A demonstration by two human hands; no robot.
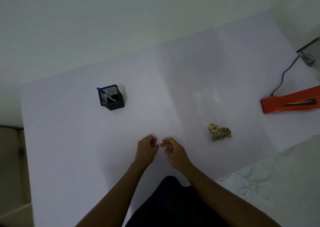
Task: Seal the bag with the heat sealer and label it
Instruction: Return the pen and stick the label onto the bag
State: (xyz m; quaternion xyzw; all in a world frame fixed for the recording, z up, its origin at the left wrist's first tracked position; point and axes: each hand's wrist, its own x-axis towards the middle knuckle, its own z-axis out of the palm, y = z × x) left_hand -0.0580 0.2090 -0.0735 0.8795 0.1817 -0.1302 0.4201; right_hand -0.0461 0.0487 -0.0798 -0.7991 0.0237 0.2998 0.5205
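Note:
A clear plastic bag (208, 105) lies flat on the white table (69, 131), right of centre, with a clump of small brown and cream pieces (219, 132) at its near end. The orange heat sealer (285, 104) sits at the right edge, partly cut off. A blue-capped pen (105, 93) stands in a black mesh holder (112, 97) at the left. My left hand (147, 147) and my right hand (174, 150) meet near the table's front, fingers curled and fingertips almost touching. Anything pinched between them is too small or pale to see. Both hands are well left of the bag.
A black cable (284, 74) runs from the sealer toward a dark object (310, 53) at the far right. A patterned white mattress (251, 183) borders the table's near right side. My dark-clothed lap (173, 206) is below the hands.

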